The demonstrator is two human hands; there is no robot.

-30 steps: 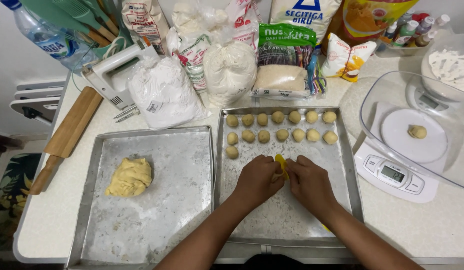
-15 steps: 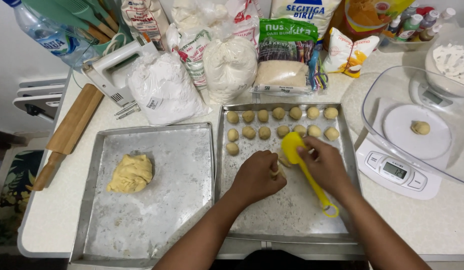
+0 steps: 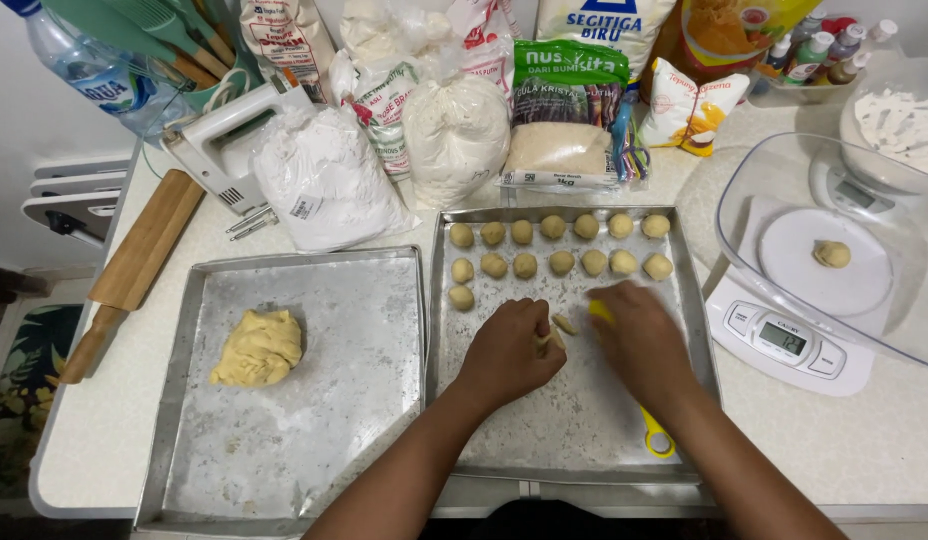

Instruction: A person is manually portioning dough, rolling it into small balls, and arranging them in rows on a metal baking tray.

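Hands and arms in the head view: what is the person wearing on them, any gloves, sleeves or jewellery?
Nothing shows on them. The left hand and the right hand are bare, without gloves, and no rings, watch or bracelet can be seen. Both forearms are uncovered right down to the bottom edge of the picture, so no sleeve is in view. The right hand is slightly blurred, so fine details there are hard to tell.

Our right hand is motion-blurred and covers most of the yellow scraper; only its handle end shows. Our left hand hides part of a small dough piece. The picture's top edge cuts off the bags.
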